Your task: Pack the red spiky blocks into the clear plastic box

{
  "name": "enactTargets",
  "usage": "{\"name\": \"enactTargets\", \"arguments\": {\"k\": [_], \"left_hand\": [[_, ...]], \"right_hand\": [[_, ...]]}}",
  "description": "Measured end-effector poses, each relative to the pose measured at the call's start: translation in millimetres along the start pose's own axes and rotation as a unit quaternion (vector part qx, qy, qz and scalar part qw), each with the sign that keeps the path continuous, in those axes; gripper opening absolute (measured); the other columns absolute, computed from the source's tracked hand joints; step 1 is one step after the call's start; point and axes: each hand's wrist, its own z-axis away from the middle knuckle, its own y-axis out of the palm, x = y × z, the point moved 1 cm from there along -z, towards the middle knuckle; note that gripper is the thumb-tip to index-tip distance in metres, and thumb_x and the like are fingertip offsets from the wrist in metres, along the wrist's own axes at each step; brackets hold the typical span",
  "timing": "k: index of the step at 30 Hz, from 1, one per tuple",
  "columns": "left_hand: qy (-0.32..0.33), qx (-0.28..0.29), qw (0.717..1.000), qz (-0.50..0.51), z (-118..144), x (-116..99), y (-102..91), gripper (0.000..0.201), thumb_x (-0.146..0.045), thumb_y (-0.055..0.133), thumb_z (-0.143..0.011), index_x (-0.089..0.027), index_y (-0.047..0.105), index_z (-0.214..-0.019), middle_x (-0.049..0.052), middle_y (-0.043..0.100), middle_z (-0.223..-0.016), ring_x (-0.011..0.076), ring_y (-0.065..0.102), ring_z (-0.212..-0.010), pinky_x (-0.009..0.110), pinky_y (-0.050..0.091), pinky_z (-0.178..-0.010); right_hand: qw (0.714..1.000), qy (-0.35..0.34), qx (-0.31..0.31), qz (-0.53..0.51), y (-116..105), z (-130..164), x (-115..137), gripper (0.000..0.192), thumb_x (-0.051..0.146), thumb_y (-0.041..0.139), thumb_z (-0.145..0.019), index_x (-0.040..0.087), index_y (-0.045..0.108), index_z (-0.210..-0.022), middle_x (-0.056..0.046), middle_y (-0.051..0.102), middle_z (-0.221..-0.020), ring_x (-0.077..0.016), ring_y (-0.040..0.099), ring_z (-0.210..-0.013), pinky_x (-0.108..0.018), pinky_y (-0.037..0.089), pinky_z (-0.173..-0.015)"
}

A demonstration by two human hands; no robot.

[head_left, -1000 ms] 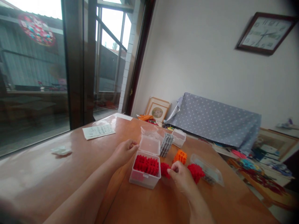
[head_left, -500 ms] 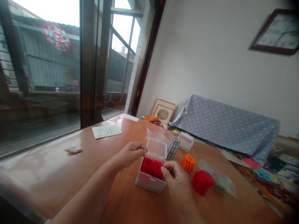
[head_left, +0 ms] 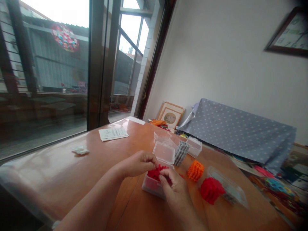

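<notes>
A clear plastic box (head_left: 154, 188) with its lid (head_left: 164, 153) tipped back stands before me, holding red interlocking plastic pieces (head_left: 154, 173). Over its far left side, my left hand (head_left: 144, 162) is pinched closed; what lies between its fingertips is too small to make out. My right hand (head_left: 174, 184) reaches over the near right side, thumb and forefinger closed on red plastic at the top of the pieces. Both hands' fingertips are close together, and the right hand hides part of the box. Right of it sit a red stack (head_left: 211, 190) and an orange stack (head_left: 195, 170) of similar pieces.
A grey stack (head_left: 181, 153) leans beside the lid, by another clear box (head_left: 193, 146). Far right lies a clear container (head_left: 227, 187). Written paper (head_left: 113, 134) and a small packet (head_left: 80, 150) lie on the wooden table (head_left: 134, 199) to the left.
My right hand has moved left across the box, nearer to my left hand, which has shifted slightly toward the red pieces. The whole view has swung a little to the left.
</notes>
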Motion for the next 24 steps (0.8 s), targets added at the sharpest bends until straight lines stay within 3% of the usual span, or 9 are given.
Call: {"name": "enactTargets", "arguments": {"k": [8,24], "left_hand": [[0.006,0.035,0.995,-0.089,-1.0,-4.9,1.8,0.024,-0.013,0.053,-0.081,-0.015,0.076,-0.087,0.000,0.073,-0.082,0.0126,0.062,-0.074,0.021,0.045,-0.068],[-0.008,0.041,0.996,-0.082,-1.1,-3.2,2.8,0.023,-0.012,0.053,-0.081,-0.016,0.075,-0.089,0.000,0.073,-0.083,0.0135,0.063,-0.077,0.022,0.045,-0.068]], "right_hand": [[0.995,-0.069,0.016,0.075,1.4,2.2,-1.7,0.019,0.020,0.054,-0.093,0.024,0.072,-0.094,-0.004,0.073,-0.090,-0.0218,0.065,-0.085,-0.030,0.048,-0.075],[0.996,-0.074,-0.007,0.048,-2.1,3.8,0.2,0.027,0.008,0.054,-0.089,0.025,0.071,-0.101,-0.001,0.072,-0.097,-0.0188,0.064,-0.091,-0.028,0.046,-0.080]]}}
